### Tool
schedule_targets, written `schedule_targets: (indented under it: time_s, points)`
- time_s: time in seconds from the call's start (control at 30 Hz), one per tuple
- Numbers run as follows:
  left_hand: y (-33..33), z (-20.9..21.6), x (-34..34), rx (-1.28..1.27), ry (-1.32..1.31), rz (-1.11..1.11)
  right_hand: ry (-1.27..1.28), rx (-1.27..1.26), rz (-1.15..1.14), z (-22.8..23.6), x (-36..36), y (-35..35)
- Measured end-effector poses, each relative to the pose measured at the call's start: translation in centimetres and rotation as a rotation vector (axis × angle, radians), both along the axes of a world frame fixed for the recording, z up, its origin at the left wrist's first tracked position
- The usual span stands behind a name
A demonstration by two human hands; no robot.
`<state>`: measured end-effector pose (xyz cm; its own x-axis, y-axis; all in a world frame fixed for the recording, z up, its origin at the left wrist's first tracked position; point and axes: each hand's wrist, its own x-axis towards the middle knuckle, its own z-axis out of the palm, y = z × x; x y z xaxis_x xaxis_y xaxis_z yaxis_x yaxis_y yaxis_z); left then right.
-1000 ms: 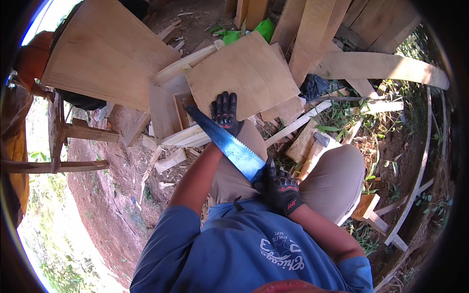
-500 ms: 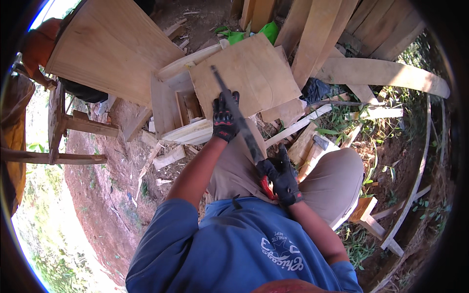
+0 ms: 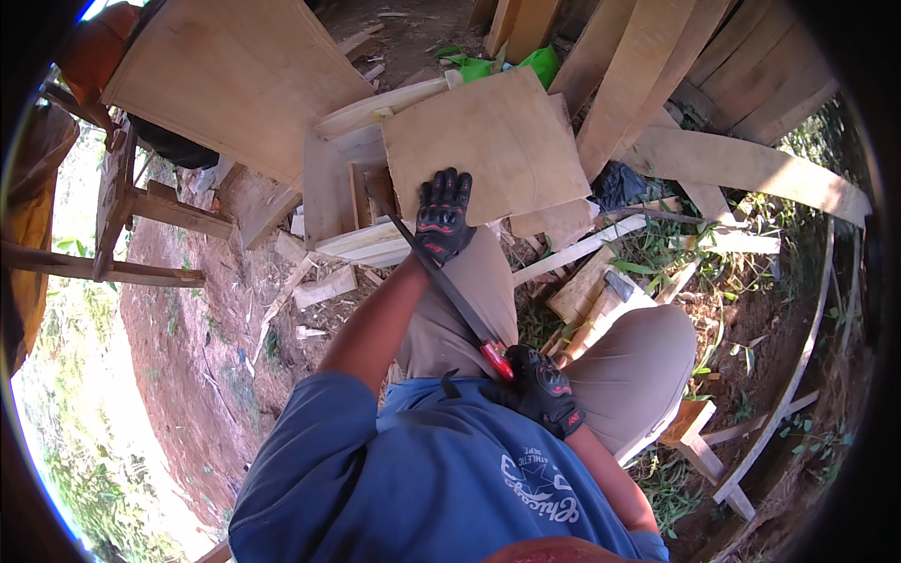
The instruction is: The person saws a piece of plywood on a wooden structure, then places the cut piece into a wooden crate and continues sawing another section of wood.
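A square wooden panel (image 3: pixel 507 141) lies over part of an open wooden box (image 3: pixel 327 183) in front of me. My left hand (image 3: pixel 445 216), in a black glove with red trim, rests palm down on the panel's near left corner. Its fingers are stretched out. My right hand (image 3: pixel 544 389), gloved alike, is closed at the red handle of what looks like a handsaw (image 3: pixel 455 298), close to my waist. The long dark blade slants up and left past my left wrist, its tip over the box. How the right fingers wrap the handle is partly hidden.
A large wooden board (image 3: pixel 239 84) leans at the far left, beside a rough wooden frame (image 3: pixel 178 211). Planks (image 3: pixel 648 66) stand at the far right. A hammer or axe head (image 3: pixel 619 284) shows by my right knee, among offcuts (image 3: pixel 328 288) and grass.
The saw's blade has swung left, from over the panel to beside my left wrist, and its handle shows more. My right hand has dropped slightly. The left hand has shifted slightly right on the panel.
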<state>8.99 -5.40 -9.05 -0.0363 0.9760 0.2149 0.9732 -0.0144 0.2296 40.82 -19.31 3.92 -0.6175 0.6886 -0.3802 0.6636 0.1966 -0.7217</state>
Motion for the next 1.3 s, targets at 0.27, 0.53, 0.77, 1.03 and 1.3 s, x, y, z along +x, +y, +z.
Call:
schedule_targets:
  time_s: [0.27, 0.53, 0.77, 1.03, 1.3]
  points:
    - [1.6, 0.7, 1.2, -0.008, 0.060, 0.040, 0.084, 0.147, -0.222, 0.6, 0.1, 0.1]
    - [8.5, -1.5, -1.1, 0.162, 0.270, 0.007, 0.277, 0.030, -0.524, 5.8, -1.5, 5.8]
    - [8.9, -1.9, 1.1, 0.019, -0.134, 0.073, 0.436, 0.275, -0.632, -2.5, -4.6, 14.9]
    - [9.0, -1.8, 1.9, -0.043, -0.230, 0.190, 0.371, 0.342, -0.581, -7.6, -9.3, 17.4]
    - [9.3, -0.6, 2.7, -0.074, 0.007, 0.268, 0.401, 0.380, -0.608, -10.4, -10.5, 17.6]
